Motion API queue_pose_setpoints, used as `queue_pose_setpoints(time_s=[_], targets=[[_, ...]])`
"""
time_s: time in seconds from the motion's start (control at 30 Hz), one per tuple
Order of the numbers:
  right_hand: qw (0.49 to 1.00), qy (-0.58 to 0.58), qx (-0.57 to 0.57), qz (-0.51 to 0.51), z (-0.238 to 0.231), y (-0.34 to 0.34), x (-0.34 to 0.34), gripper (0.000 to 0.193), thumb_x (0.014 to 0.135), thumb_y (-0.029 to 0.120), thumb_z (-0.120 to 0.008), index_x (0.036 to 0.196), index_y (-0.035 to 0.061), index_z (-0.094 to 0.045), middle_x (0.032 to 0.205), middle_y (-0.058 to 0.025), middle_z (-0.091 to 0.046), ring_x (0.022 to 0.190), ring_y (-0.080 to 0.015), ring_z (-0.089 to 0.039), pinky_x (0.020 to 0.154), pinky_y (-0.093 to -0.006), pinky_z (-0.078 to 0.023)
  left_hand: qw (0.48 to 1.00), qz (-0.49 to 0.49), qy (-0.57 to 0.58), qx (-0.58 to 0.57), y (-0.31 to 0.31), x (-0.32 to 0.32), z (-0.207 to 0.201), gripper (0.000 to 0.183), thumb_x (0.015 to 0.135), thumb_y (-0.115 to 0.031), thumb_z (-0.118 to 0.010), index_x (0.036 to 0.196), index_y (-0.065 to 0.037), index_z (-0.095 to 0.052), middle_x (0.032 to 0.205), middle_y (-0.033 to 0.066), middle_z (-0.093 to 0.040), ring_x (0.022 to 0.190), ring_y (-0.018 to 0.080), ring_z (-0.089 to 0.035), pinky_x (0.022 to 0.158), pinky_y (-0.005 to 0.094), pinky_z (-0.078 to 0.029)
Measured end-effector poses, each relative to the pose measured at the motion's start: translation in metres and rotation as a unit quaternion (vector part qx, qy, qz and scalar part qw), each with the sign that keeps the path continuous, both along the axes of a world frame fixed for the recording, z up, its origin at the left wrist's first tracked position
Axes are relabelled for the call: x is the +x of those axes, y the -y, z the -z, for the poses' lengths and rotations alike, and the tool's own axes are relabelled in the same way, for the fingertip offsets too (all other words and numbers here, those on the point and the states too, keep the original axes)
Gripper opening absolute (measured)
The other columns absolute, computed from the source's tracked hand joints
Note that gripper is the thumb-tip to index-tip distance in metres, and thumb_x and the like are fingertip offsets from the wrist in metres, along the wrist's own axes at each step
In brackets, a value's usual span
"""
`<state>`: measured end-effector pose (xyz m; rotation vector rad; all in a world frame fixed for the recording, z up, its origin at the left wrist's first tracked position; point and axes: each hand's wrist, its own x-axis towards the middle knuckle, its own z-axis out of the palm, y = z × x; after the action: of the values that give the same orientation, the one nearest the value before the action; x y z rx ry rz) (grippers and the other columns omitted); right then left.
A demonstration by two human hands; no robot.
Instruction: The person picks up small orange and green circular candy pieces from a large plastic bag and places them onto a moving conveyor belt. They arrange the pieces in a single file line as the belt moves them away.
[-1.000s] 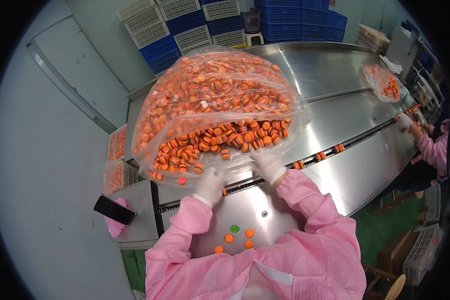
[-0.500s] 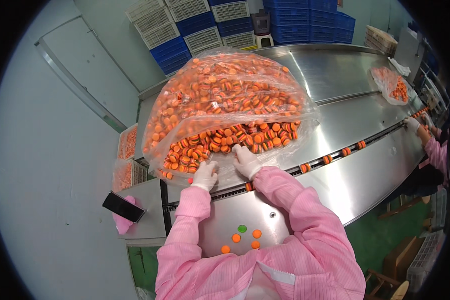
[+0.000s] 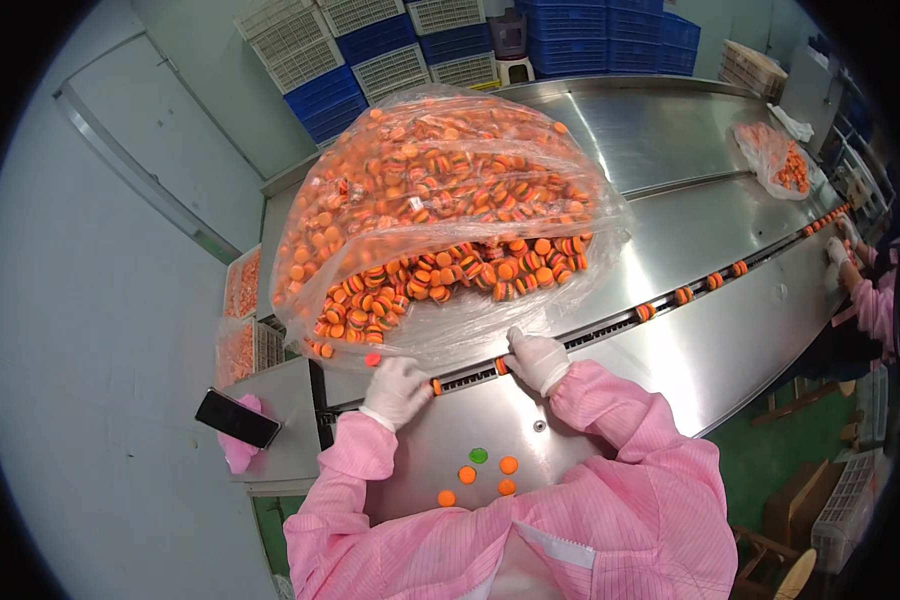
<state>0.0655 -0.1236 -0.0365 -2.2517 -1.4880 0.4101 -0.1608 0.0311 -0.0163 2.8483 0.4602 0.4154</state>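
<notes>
Orange and striped, already rowed along the dark channel [image 3: 470, 378] in the surface [image 3: 650, 385], with far more layered pieces [image 3: 508, 270] left in the clear bag [image 3: 470, 325], and with half-curled fingers [image 3: 515, 338] of left hand [image 3: 398, 388] and right hand [image 3: 537, 360] beside one channel piece [image 3: 502, 366] apiece, grip impossible to tell.

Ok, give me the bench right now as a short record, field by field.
Left hand: white-gloved, fingertips beside a striped piece at the channel; grip unclear
Right hand: white-gloved, fingertips at another piece in the channel; grip unclear
Clear bag: large, heaped with striped pieces, beyond the hands
Loose discs: four orange discs and one green disc, near the body
Far left: phone on pink cloth
Far right: co-worker's hands at the channel
</notes>
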Motion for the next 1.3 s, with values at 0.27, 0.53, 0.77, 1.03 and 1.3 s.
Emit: queue_pose_setpoints(time_s=[0.27,0.53,0.77,1.03,1.3], targets=[[0.991,0.096,0.090,0.038,0.013,-0.069,0.047,0.019,0.084,0.013,-0.047,0.100,0.0046,-0.052,0.092,-0.0228,-0.049,0.083,-0.0384,-0.056,0.070,-0.0421,-0.048,0.947,-0.315,-0.064,-0.006,-0.072,0.041,0.024,0.040,0.073,-0.018,-0.066,0.106,-0.007,-0.047,0.103,0.0204,-0.046,0.090,0.0363,-0.056,0.075,0.0424,-0.048],[0.983,0.074,0.015,0.165,0.011,-0.104,0.030,0.015,0.084,0.013,-0.046,0.097,0.0062,-0.051,0.091,-0.0216,-0.054,0.087,-0.0350,-0.060,0.063,-0.0451,-0.051,0.943,-0.313,-0.107,-0.033,-0.077,0.032,0.023,0.045,0.074,-0.016,-0.061,0.113,-0.009,-0.040,0.102,0.0218,-0.051,0.091,0.0380,-0.057,0.075,0.0442,-0.048],[0.937,-0.312,0.159,0.000,0.026,-0.049,0.047,0.020,0.086,0.006,-0.047,0.105,0.0036,-0.052,0.083,-0.0100,-0.057,0.070,-0.0183,-0.059,0.063,-0.0324,-0.049,0.968,-0.209,0.018,-0.135,-0.021,-0.001,-0.006,0.028,0.070,-0.008,-0.062,0.093,-0.007,-0.045,0.090,0.0158,-0.053,0.088,0.0353,-0.053,0.076,0.0422,-0.043],[0.990,-0.128,0.042,-0.044,0.013,-0.008,-0.020,0.027,0.079,0.025,-0.055,0.098,0.0050,-0.058,0.084,-0.0232,-0.061,0.079,-0.0371,-0.060,0.069,-0.0448,-0.047,0.999,0.009,0.000,-0.037,0.025,0.007,0.031,0.028,0.071,-0.012,-0.065,0.097,-0.009,-0.056,0.097,0.0114,-0.052,0.093,0.0319,-0.050,0.079,0.0382,-0.044],[0.993,0.039,0.108,-0.033,-0.015,-0.039,0.007,0.021,0.080,0.019,-0.057,0.094,0.0048,-0.050,0.085,-0.0176,-0.057,0.076,-0.0342,-0.058,0.067,-0.0429,-0.047,0.984,-0.156,0.044,0.068,-0.046,0.025,0.018,0.033,0.073,-0.016,-0.064,0.105,-0.010,-0.057,0.096,0.0135,-0.051,0.092,0.0322,-0.051,0.078,0.0381,-0.045]])
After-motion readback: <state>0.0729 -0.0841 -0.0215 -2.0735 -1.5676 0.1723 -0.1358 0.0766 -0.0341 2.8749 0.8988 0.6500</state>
